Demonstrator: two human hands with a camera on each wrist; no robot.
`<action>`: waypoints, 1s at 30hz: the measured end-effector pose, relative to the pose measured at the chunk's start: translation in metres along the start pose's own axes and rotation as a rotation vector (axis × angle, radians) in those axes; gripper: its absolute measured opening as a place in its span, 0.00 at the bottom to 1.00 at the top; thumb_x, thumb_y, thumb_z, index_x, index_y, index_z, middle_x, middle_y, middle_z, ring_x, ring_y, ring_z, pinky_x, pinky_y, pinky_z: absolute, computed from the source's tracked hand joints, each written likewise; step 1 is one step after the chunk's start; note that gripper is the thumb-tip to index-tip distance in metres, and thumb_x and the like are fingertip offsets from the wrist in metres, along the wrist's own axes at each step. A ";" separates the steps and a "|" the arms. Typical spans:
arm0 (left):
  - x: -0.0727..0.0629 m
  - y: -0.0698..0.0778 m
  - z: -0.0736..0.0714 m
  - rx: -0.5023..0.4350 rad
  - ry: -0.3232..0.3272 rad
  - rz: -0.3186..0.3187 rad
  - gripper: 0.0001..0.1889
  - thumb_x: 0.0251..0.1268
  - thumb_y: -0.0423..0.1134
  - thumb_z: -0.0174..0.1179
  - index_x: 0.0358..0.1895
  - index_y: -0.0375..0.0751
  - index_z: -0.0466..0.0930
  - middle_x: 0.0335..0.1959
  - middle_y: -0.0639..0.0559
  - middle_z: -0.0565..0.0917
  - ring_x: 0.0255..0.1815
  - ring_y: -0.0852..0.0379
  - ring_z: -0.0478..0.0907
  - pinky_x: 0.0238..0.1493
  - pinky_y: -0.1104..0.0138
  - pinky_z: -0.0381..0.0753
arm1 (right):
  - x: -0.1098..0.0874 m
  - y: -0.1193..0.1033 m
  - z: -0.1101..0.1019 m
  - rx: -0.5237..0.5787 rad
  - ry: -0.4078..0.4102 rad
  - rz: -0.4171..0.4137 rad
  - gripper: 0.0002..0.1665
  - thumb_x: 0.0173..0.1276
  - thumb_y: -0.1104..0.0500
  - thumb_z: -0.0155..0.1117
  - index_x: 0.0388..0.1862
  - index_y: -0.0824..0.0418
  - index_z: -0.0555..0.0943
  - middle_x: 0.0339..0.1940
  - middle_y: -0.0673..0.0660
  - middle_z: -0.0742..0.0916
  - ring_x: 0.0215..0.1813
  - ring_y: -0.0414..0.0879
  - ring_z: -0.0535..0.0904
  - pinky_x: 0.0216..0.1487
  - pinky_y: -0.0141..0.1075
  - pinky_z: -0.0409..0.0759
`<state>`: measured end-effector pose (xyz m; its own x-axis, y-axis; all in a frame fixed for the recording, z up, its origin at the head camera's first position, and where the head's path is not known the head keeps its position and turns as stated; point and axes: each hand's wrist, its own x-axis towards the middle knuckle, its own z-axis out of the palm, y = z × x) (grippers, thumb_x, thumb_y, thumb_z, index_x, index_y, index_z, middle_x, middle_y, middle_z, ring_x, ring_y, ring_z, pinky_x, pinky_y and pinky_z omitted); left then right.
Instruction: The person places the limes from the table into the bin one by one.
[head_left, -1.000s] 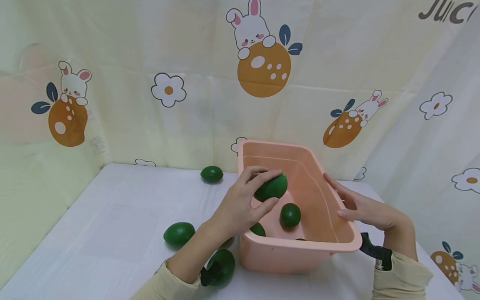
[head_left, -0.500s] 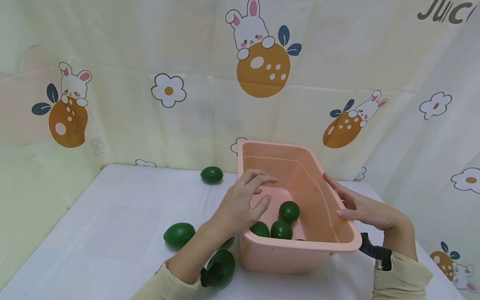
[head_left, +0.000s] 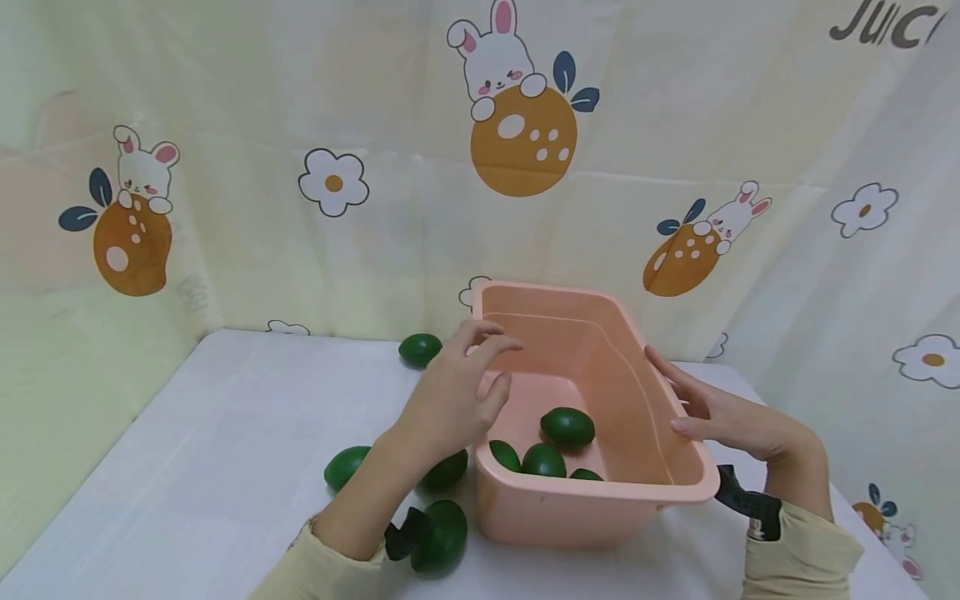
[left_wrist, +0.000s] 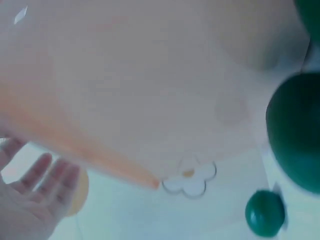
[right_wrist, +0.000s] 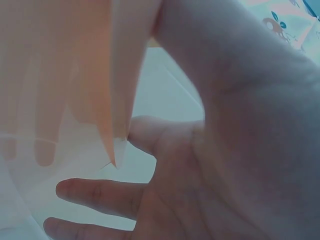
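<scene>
My left hand point(head_left: 450, 400) is over the left rim of a pink plastic basin point(head_left: 600, 517), fingers loosely bent and holding nothing. My right hand point(head_left: 742, 425) holds the basin's right rim, with the thumb on top and the other fingers along the outside. Dark green limes lie in the basin; one lime point(head_left: 567, 427) rests on the floor, while another lime point(head_left: 543, 460) is partly hidden by the near wall. In the right wrist view, fingers point(right_wrist: 100, 195) stretch out beside the basin wall point(right_wrist: 30, 75). The left wrist view shows the basin's outside point(left_wrist: 150, 90) close up.
Outside the basin, limes lie on the white table point(head_left: 247, 433): a far lime point(head_left: 420, 350), a near lime point(head_left: 441, 537), and others partly behind the left forearm. A cream curtain point(head_left: 405, 250) with rabbit and flower prints hangs behind the table.
The left hand let go of a lime, which dropped into the basin, then moved left toward the rim. Limes inside shifted place. The right hand stayed on the rim.
</scene>
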<state>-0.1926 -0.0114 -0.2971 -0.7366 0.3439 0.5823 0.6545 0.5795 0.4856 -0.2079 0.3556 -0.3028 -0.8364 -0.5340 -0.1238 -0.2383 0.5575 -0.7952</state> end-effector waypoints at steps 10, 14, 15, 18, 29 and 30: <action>-0.003 -0.033 -0.027 0.149 -0.208 -0.392 0.33 0.65 0.45 0.57 0.72 0.51 0.57 0.74 0.40 0.52 0.69 0.39 0.63 0.55 0.46 0.76 | 0.000 -0.004 -0.002 0.012 -0.015 0.040 0.51 0.66 0.53 0.56 0.76 0.35 0.35 0.78 0.63 0.49 0.72 0.72 0.52 0.55 0.65 0.71; -0.009 -0.046 -0.032 0.224 -0.398 -0.533 0.36 0.63 0.48 0.60 0.73 0.46 0.58 0.75 0.32 0.45 0.73 0.28 0.49 0.58 0.38 0.69 | 0.000 -0.003 -0.002 0.017 -0.018 0.034 0.50 0.67 0.53 0.55 0.76 0.35 0.36 0.78 0.62 0.49 0.72 0.71 0.52 0.56 0.65 0.70; -0.011 -0.050 -0.032 0.237 -0.442 -0.561 0.35 0.63 0.48 0.61 0.72 0.45 0.59 0.75 0.31 0.45 0.73 0.26 0.46 0.58 0.36 0.67 | 0.000 -0.003 -0.002 0.019 -0.019 0.033 0.50 0.67 0.53 0.55 0.76 0.35 0.36 0.78 0.62 0.49 0.72 0.71 0.52 0.56 0.65 0.70; -0.016 -0.058 -0.035 0.264 -0.554 -0.618 0.36 0.60 0.46 0.64 0.71 0.44 0.62 0.74 0.28 0.47 0.71 0.22 0.44 0.58 0.33 0.64 | 0.000 -0.002 -0.001 0.026 -0.022 0.033 0.51 0.66 0.53 0.55 0.76 0.36 0.36 0.78 0.62 0.48 0.72 0.71 0.52 0.56 0.65 0.70; -0.022 -0.072 -0.034 0.313 -0.821 -0.603 0.35 0.51 0.41 0.71 0.66 0.48 0.70 0.67 0.41 0.70 0.65 0.43 0.69 0.58 0.44 0.71 | 0.001 -0.002 -0.001 0.034 -0.015 0.043 0.51 0.66 0.53 0.56 0.76 0.35 0.36 0.78 0.61 0.48 0.73 0.70 0.52 0.57 0.65 0.70; -0.022 -0.073 -0.033 0.316 -0.837 -0.598 0.35 0.51 0.40 0.71 0.66 0.48 0.70 0.66 0.43 0.71 0.65 0.44 0.69 0.59 0.45 0.71 | 0.001 -0.002 -0.001 0.036 -0.018 0.043 0.51 0.66 0.54 0.56 0.76 0.35 0.36 0.78 0.61 0.48 0.73 0.70 0.51 0.57 0.65 0.69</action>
<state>-0.2183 -0.0859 -0.3240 -0.8839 0.2684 -0.3830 0.1639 0.9448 0.2838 -0.2090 0.3547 -0.3011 -0.8362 -0.5219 -0.1684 -0.1842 0.5567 -0.8101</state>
